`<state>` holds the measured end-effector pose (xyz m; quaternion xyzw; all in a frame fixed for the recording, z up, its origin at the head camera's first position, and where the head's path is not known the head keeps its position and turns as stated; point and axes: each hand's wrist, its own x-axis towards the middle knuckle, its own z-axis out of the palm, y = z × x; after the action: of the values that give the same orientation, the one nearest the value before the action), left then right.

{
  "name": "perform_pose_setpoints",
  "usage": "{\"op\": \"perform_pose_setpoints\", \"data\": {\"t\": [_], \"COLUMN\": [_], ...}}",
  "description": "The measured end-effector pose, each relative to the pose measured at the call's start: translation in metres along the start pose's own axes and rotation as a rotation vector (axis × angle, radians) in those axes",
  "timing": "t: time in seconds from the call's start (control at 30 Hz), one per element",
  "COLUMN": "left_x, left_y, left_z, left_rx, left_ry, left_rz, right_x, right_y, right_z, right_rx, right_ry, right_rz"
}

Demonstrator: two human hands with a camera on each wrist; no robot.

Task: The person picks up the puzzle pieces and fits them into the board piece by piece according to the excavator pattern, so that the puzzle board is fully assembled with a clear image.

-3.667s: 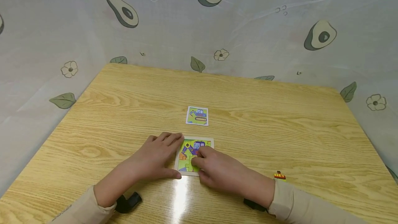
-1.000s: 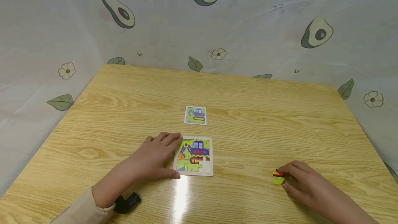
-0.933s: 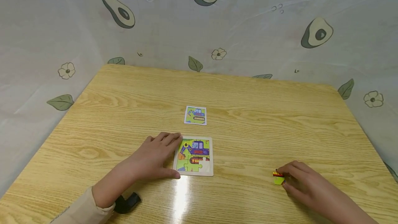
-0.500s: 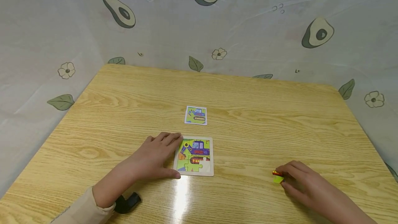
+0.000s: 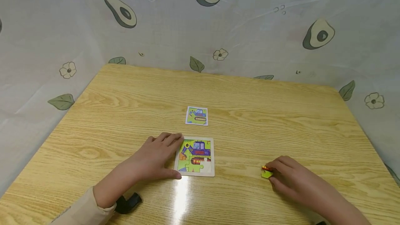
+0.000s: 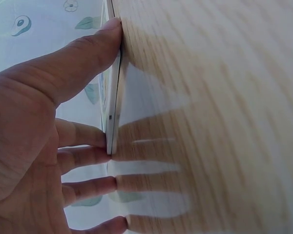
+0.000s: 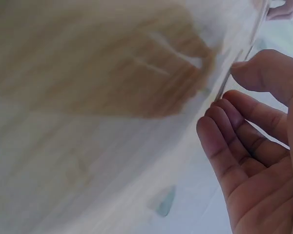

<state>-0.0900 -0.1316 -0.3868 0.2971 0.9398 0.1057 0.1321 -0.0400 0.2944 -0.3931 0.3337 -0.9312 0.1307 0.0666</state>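
Note:
A square jigsaw puzzle tray (image 5: 213,152) with a pale rim lies on the table, showing a purple excavator on green. Bare pale board shows at its lower right corner. My left hand (image 5: 156,157) rests at the tray's left side, thumb and fingers extended; in the left wrist view the thumb (image 6: 105,41) and fingertips touch the tray's edge. To the right of the tray, my right hand (image 5: 295,180) pinches a green, red and yellow puzzle piece (image 5: 266,175) between thumb and fingers. The right wrist view shows that piece only as a thin edge.
Behind the tray lies a small card (image 5: 197,116) with a similar excavator picture. A black object (image 5: 128,204) sits by the left wrist. The wooden table (image 5: 265,114) ends at a pale curtain (image 5: 162,27) with avocado prints.
My right hand left the tray, reached right to the puzzle piece, took hold of it and has now brought it slightly left and away from me. My left hand has stayed at the tray.

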Motion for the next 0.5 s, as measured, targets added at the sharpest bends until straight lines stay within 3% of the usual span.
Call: {"op": "perform_pose_setpoints", "data": {"t": [0.1, 0.3, 0.5], "left_x": [0.0, -0.001, -0.002], "left_y": [0.0, -0.001, -0.001], "left_z": [0.0, 0.0, 0.0], "left_rx": [0.005, 0.0, 0.009], "left_ry": [0.004, 0.004, 0.007], "left_rz": [0.0, 0.003, 0.005], "right_x": [0.015, 0.054, 0.085], "right_y": [-0.009, -0.038, -0.066], "right_z": [-0.001, 0.001, 0.013], "right_rx": [0.023, 0.084, 0.127], "right_ry": [-0.009, -0.111, -0.169], "right_rz": [-0.017, -0.035, -0.108]}}
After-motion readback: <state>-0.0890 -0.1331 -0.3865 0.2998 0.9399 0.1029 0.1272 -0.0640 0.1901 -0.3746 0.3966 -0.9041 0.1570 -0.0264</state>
